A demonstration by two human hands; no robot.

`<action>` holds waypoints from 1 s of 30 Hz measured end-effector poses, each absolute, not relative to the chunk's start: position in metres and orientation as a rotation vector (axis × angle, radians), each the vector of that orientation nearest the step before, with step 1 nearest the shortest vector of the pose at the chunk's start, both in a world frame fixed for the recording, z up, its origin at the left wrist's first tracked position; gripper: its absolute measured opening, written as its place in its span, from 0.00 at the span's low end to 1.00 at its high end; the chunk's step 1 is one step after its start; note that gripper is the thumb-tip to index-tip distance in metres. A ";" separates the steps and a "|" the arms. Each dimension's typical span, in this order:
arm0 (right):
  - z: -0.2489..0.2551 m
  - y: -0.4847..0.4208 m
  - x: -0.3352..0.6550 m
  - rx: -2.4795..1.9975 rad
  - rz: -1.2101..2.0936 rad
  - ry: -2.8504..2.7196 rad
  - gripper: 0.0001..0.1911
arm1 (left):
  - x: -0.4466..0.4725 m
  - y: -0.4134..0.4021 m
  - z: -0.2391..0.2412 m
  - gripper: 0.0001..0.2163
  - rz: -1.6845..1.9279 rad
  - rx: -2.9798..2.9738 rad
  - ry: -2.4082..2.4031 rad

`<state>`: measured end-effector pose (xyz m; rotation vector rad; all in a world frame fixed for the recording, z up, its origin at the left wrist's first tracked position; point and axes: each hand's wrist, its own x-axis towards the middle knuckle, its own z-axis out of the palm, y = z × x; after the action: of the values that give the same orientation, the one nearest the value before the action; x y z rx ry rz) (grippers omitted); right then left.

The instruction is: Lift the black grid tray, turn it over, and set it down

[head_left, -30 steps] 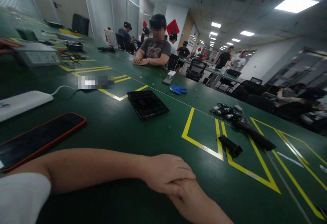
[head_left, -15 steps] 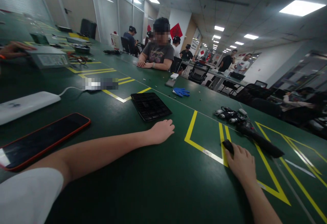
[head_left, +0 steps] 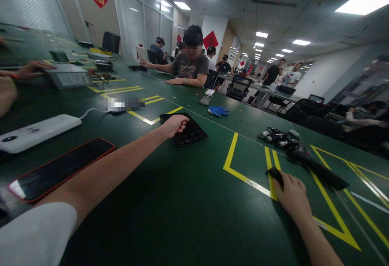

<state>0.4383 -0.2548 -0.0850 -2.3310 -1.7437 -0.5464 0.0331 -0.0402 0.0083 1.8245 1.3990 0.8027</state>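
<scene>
My left hand (head_left: 175, 126) hovers over the near left part of a black compartmented tray (head_left: 193, 130), its fingers pinched together. Whatever they hold, if anything, is too small to make out. On the right, my right hand (head_left: 293, 193) is closed around a small black object (head_left: 275, 174), whose far end sticks out past the thumb, above the yellow tape. I cannot tell exactly what kind of object it is. Part of the tray lies hidden behind my left hand.
Left of my arm lie a phone (head_left: 65, 169) with an orange edge and a white power strip (head_left: 42, 132). A blue glove (head_left: 219, 111) lies beyond the tray. Black cables with metal connectors (head_left: 281, 140) sit at right. Across the table sits a person (head_left: 193, 65); another's hand (head_left: 35, 69) touches a grey box (head_left: 68, 75).
My left hand has moved up and left, from the table in front of the tray to above it, with fingers now curled. The person opposite has stretched an arm out sideways.
</scene>
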 end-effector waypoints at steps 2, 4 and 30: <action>-0.087 -0.254 0.439 -2.327 -0.541 -1.741 0.29 | 0.013 -0.027 0.009 0.12 0.788 1.914 1.522; -0.089 -0.253 0.442 -2.313 -0.523 -1.719 0.30 | 0.000 -0.019 0.005 0.18 0.622 2.147 1.674; -0.040 -0.264 0.277 -1.302 0.499 -1.558 0.14 | 0.089 -0.164 -0.024 0.19 0.466 2.311 0.620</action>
<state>0.2770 -0.2641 -0.0397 -1.3020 -1.5580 0.4988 0.0885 -0.1642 -0.0237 2.3108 0.6197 0.4663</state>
